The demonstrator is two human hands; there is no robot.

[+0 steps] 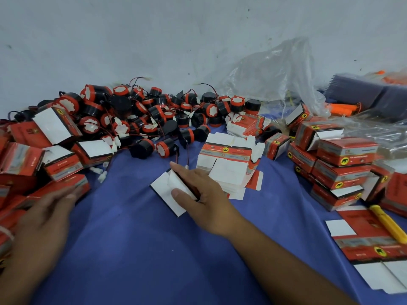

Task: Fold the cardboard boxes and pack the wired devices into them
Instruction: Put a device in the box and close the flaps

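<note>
Gripping a partly folded box (167, 192), your right hand (198, 192) sits at the centre of the bench (132, 249): the thumb presses on a white flap and the fingers wrap over the right side of the box. The box rests on the blue bench cover with its white flaps open toward the left. Your left hand (44, 212) lies wide and flat at the near left, fingers straight, fingertips at a heap of red boxes (57, 166); the view is blurred there. The wired devices (141, 113) are piled at the far left and centre. A stack of flat box blanks (226, 164) stands just right of the held box. Assembled boxes (343, 159) are stacked at the right. A yellow cutter (387, 223) lies at the near right.
</note>
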